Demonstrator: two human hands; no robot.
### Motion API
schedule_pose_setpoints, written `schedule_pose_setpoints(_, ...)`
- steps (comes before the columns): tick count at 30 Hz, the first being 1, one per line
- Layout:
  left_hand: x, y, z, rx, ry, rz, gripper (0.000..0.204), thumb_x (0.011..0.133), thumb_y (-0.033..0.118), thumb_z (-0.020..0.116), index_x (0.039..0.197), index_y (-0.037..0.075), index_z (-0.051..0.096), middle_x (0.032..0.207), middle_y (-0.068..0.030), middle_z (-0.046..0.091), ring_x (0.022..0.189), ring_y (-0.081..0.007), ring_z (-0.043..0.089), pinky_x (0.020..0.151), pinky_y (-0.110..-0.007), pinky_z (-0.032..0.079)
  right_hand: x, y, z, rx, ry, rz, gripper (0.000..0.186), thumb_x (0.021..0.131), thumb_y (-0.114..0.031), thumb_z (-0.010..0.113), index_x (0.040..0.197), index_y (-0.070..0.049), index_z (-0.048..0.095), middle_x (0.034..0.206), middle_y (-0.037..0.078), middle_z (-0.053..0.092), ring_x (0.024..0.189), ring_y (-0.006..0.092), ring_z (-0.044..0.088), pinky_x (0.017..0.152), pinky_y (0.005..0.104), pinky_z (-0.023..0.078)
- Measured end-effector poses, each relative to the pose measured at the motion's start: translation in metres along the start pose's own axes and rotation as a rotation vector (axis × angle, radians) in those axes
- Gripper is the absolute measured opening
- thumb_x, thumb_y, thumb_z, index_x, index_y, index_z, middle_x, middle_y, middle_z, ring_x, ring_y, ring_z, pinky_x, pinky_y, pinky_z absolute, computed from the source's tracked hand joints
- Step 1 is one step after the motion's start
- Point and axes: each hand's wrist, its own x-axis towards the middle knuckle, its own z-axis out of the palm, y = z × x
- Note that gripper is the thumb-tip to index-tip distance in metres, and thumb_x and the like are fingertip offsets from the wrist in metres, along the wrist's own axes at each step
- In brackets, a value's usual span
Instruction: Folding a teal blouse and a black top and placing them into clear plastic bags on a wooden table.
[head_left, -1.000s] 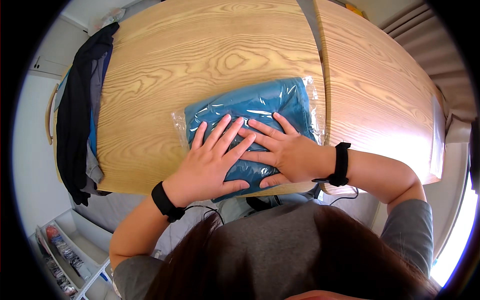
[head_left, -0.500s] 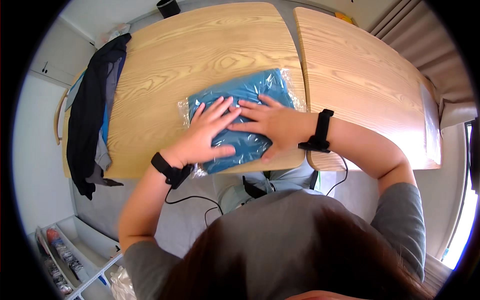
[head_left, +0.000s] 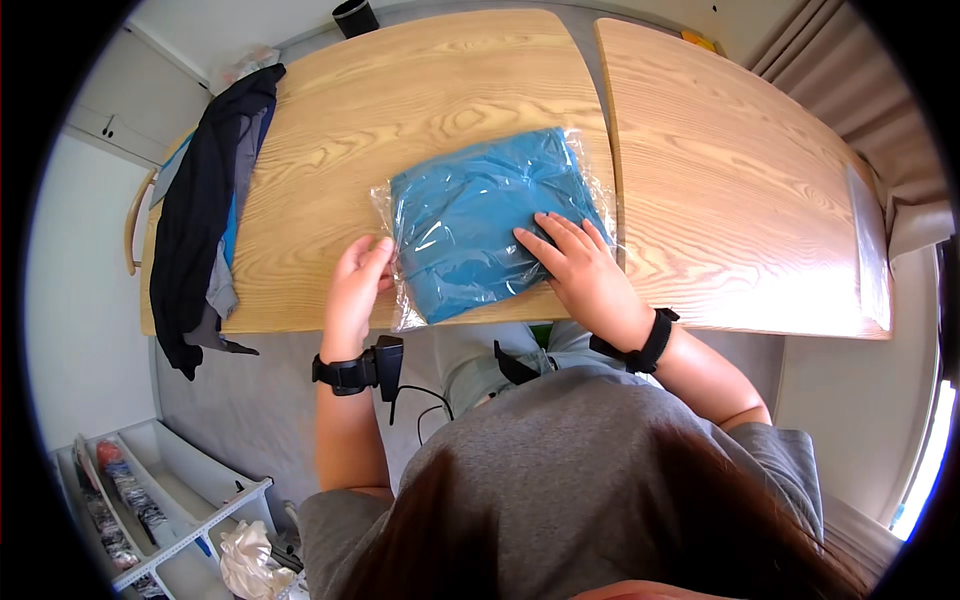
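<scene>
A folded blue cloth item, likely a garment, lies in a clear plastic bag near the table's front edge. My right hand rests flat on the bag's right part, fingers spread and pointing up and left. At the bag's left edge is my left hand, turned on its side with its fingers curled. Its thumb and fingertips meet the loose plastic margin there; the exact grip is partly hidden. Each wrist wears a black strap, and a dark box sits on the left one.
Dark and grey garments drape over the left end of the wooden table. A second table adjoins on the right, with a clear plastic sheet at its far side. Grey bins stand at lower left; a black bin is behind.
My left hand has left the bag's top and moved down and left to its edge, fingers now curled. My right hand has slid right and nearer me. The bag has shifted slightly right in view.
</scene>
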Motion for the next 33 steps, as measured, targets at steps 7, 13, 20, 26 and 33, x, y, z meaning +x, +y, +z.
schedule_pose_setpoints(7,-0.001,0.008,0.029,-0.229,-0.179,-0.086,0.036,0.086,0.033,0.065,0.103,0.003,0.056,0.078,-0.0009,0.057,0.062,-0.0070,0.050,0.056,-0.022,0.041,0.001,0.006,0.004,0.023,0.053,0.036,0.056,0.078,0.004,0.048,0.131,-0.013,0.045,0.129,0.017,0.046,0.125,0.0309,0.041,0.102,0.0502,0.032)
schedule_pose_setpoints(13,-0.013,0.007,0.042,-0.271,-0.179,-0.023,0.061,0.084,0.020,0.068,0.129,0.002,0.030,0.113,-0.0136,0.054,0.100,-0.0209,0.055,0.076,-0.035,0.050,0.004,0.008,-0.011,-0.003,0.278,0.143,0.050,0.072,0.000,0.059,0.120,-0.011,0.051,0.117,0.018,0.050,0.111,0.0324,0.047,0.094,0.0429,0.038)
schedule_pose_setpoints(20,-0.009,0.008,0.042,-0.558,-0.258,0.032,0.035,0.090,0.021,0.059,0.116,0.000,0.045,0.111,-0.0086,0.057,0.101,-0.0160,0.056,0.087,-0.031,0.046,-0.015,0.008,-0.025,0.426,0.354,0.286,0.018,0.081,-0.015,0.068,0.087,0.000,0.060,0.067,0.008,0.057,0.061,0.0207,0.055,0.060,0.0289,0.047)
schedule_pose_setpoints(26,-0.012,0.009,0.049,-0.631,-0.313,0.006,0.028,0.093,0.023,0.054,0.113,0.004,0.051,0.111,-0.0066,0.059,0.103,-0.0167,0.057,0.088,-0.034,0.046,0.011,0.010,0.004,2.205,-0.159,0.740,0.049,0.086,-0.035,0.064,0.123,-0.007,0.048,0.114,0.006,0.057,0.105,0.0166,0.054,0.091,0.0318,0.042)
schedule_pose_setpoints(33,-0.031,-0.009,0.056,-0.426,-0.184,0.098,0.041,0.091,0.024,0.058,0.121,0.003,0.040,0.113,-0.0071,0.053,0.096,-0.0138,0.054,0.079,-0.029,0.048,0.030,0.005,-0.003,2.162,-0.049,0.848,0.032,0.088,-0.017,0.061,0.118,-0.007,0.051,0.117,0.006,0.056,0.107,0.0196,0.053,0.096,0.0381,0.041)
